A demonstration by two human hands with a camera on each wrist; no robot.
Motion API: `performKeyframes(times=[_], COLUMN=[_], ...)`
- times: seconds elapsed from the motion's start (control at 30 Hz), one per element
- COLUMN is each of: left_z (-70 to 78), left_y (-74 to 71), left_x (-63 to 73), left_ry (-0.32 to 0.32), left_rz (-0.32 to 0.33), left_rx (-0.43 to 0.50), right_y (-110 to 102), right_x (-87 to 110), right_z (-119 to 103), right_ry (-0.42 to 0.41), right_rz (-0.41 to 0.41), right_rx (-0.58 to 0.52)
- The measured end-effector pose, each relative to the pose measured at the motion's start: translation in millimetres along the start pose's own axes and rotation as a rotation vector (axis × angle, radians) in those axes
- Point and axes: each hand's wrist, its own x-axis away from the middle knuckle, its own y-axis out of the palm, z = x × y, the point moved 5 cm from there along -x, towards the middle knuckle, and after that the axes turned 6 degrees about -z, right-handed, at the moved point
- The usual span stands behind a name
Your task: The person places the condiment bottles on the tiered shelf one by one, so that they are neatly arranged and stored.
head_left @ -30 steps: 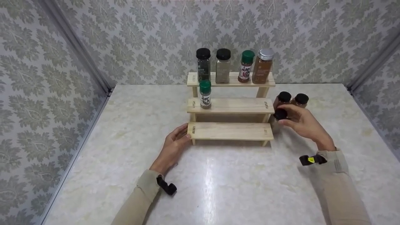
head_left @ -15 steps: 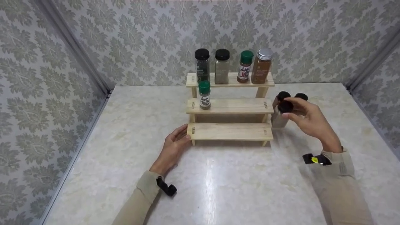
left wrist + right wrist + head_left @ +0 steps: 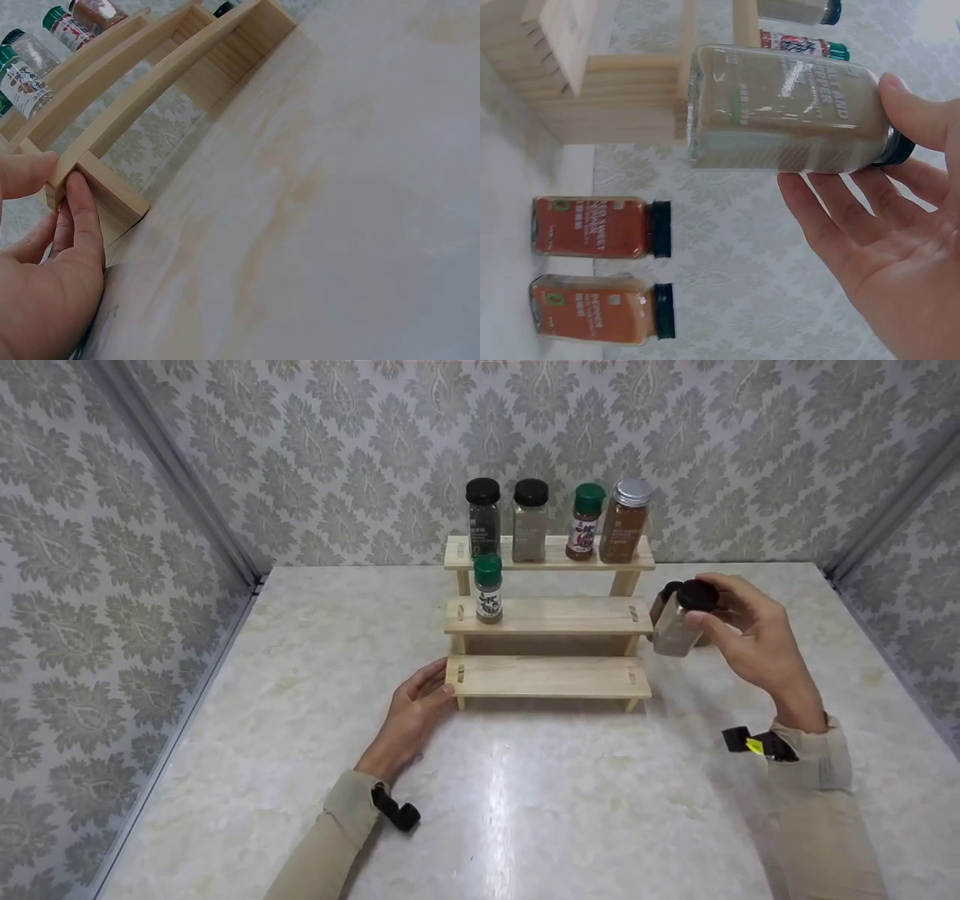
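My right hand (image 3: 761,649) holds a glass spice jar (image 3: 674,631) of beige powder near its black cap, thumb on one side and fingers on the other. The jar is tilted and off the table, right of the three-tier wooden spice rack (image 3: 547,676). In the right wrist view, the jar's printed label (image 3: 821,90) shows, partly readable as pepper. My left hand (image 3: 412,712) grips the left end of the rack's lowest shelf; the left wrist view has the thumb above and fingers (image 3: 84,214) below the board. A green-capped spice bottle (image 3: 488,591) stands on the middle shelf.
On the top shelf stand two black-capped jars (image 3: 529,525), a green-capped bottle (image 3: 583,525) and a silver-capped jar (image 3: 624,525). Two black-capped jars, one red (image 3: 592,226) and one orange (image 3: 592,309), stand right of the rack, mostly hidden in the head view. A patterned wall (image 3: 360,457) rises behind.
My right hand has lifted the beige spice jar from the table beside the rack and tilted it, moving slightly right and up. My left hand keeps its place on the rack.
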Motion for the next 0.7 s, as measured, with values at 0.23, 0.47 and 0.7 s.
performKeyframes(times=[0.23, 0.47, 0.7], left_z=[-0.7, -2.5, 0.1], left_y=[-0.9, -0.9, -0.6], left_x=[0.2, 0.0, -0.8], left_ry=[-0.017, -0.014, 0.005], left_rz=[-0.023, -0.020, -0.015], left_rx=[-0.006, -0.031, -0.041], right_y=[6.4, 19.8, 36.3], right_x=[-8.9, -21.1, -37.5], right_z=[-20.1, -28.9, -31.4], right_ry=[-0.044, -0.058, -0.104], right_rz=[0.022, -0.003, 0.057], right_rx=[-0.031, -0.069, -0.135])
